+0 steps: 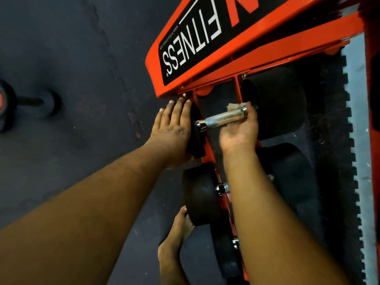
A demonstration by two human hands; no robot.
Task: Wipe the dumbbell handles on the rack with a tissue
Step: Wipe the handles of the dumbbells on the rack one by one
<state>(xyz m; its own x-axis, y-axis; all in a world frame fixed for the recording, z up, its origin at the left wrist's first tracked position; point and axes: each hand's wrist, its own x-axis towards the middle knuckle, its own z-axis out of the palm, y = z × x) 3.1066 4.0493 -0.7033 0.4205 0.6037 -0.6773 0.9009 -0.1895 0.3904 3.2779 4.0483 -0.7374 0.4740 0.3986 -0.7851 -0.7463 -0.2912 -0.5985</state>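
A black dumbbell with a knurled chrome handle [223, 118] lies on the orange rack [236, 48]. My right hand [239, 132] reaches under the handle from below, palm up, fingers curled around its far end, pressing a crumpled tissue [233, 105] against the bar. My left hand [171, 128] lies flat, fingers spread, on the outer face of the dumbbell's near black head [195, 136]. A second dumbbell [202, 194] sits lower on the rack, its handle mostly hidden behind my right forearm.
A third dumbbell head [226, 262] sits at the bottom of the rack. A loose dumbbell [24, 103] lies on the dark rubber floor [72, 58] at the far left. My bare foot [176, 239] stands beside the rack. A toothed mat edge [349, 140] runs along the right.
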